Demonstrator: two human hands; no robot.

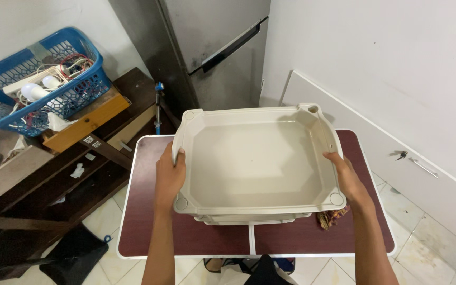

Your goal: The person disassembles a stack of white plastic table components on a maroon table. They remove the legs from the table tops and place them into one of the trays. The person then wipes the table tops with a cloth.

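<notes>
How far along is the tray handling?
Done: one beige tray already sits on the maroon folding table. In hand: the left hand and right hand grip the side rims of the top beige tray, over the lower one. Left: whether it is fully seated cannot be told; both hands are on it.

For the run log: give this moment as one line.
left hand: grips tray's left rim | right hand: grips right rim | beige tray: empty, over folding table | second tray beneath
</notes>
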